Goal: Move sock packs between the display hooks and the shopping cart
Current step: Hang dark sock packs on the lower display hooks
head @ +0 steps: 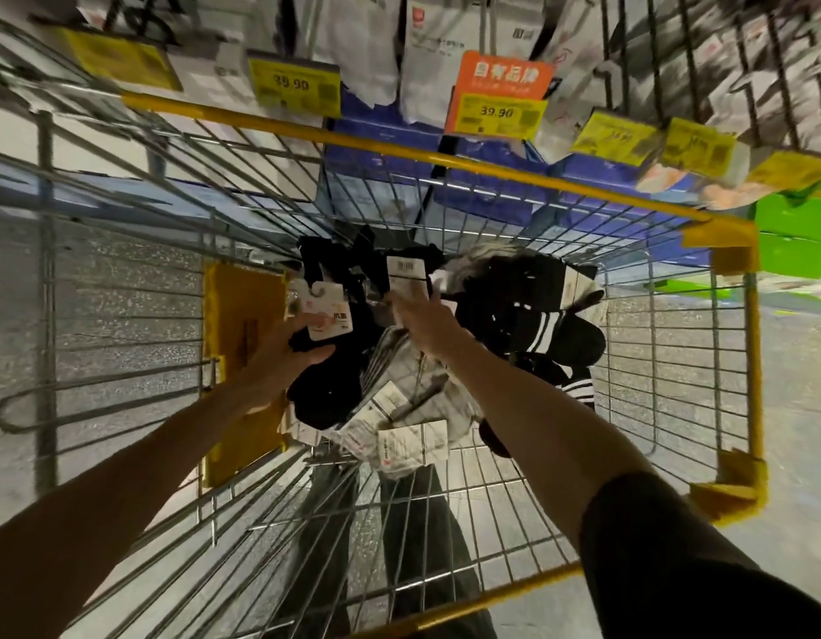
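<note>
Cart basket (675,362): black sock pack (323,389), header card (328,318) toward display (417,62).

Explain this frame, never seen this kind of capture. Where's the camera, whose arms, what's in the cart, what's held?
No robot here: one wide-angle camera on a person's head looks down at their own bare arms. Both reach into a wire shopping cart with a yellow rim. On its floor lies a heap of sock packs, black, striped and white. The left hand grips a black sock pack with a white card, thumb across it. The right hand reaches to a barcode card in the heap; whether it grips is not visible. Above the cart hang white packs on the display, with yellow price tags.
</note>
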